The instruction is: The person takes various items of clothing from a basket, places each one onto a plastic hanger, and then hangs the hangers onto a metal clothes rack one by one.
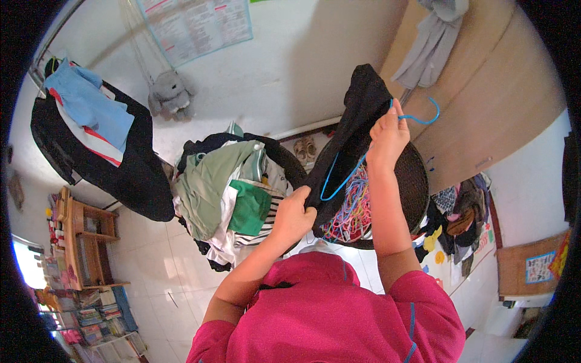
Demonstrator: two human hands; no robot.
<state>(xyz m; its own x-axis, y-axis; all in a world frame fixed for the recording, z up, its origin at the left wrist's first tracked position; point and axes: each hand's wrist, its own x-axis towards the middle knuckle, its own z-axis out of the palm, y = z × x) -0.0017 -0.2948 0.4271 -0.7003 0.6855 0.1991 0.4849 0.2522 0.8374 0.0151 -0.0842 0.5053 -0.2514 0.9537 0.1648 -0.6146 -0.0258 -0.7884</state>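
Note:
My right hand [389,134] grips a blue wire hanger [352,178] near its hook, together with the top of a black garment [358,102]. The hanger's lower part hangs across the garment. Lower down and to the left, my left hand [295,215] is closed on the same black cloth. Below my right hand stands a dark round basket [413,190] holding a tangle of colourful hangers [347,211]. Left of my left hand is a heap of clothes with a sage-green garment [218,186], a green piece [248,206] and striped cloth [268,222].
Black and light-blue clothes [91,95] hang on a rack at the left. A wooden cabinet [86,240] and books stand at the lower left. A tan door [472,104] with a grey garment is at the right, near another clothes pile [463,218]. Shoes [305,149] lie behind the baskets.

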